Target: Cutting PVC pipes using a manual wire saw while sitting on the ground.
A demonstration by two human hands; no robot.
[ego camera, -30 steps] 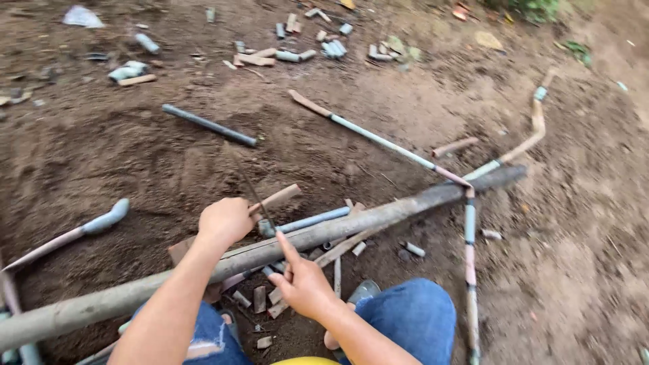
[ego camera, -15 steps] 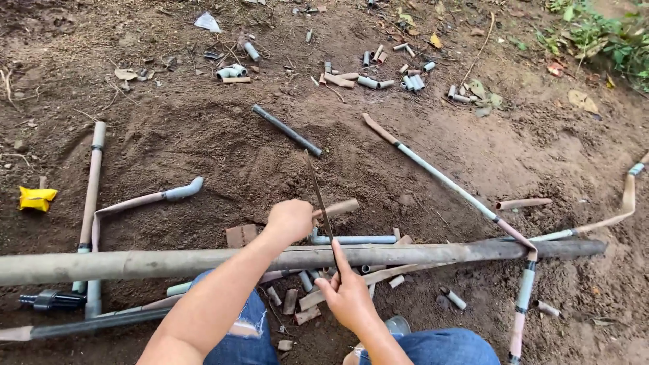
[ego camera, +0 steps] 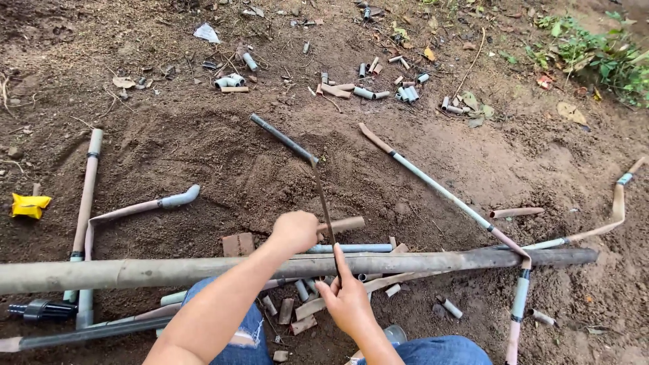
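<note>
right hand (ego camera: 349, 305): fingers pinched on thin saw blade (ego camera: 324, 206), low end
left hand (ego camera: 295, 231): fist clamped on short brown pipe (ego camera: 346, 224)
below fingers: long grey pole (ego camera: 284, 265) across dirt
beyond: pipe offcuts (ego camera: 368, 91) scattered

Single view, from a camera worn on the head, aimed steeply down and forward over bare soil. Close to the near edge: both forearms, the left hand (ego camera: 295, 232) and right hand (ego camera: 349, 305), and denim-clad knees (ego camera: 443, 350) at the bottom border. Long grey pole (ego camera: 203, 269) crossing the frame left to right just beyond the knees. Farther ground, with scattered pipe offcuts (ego camera: 365, 92) and green weeds (ego camera: 595, 51), toward the top. No second view for overlap.
</note>
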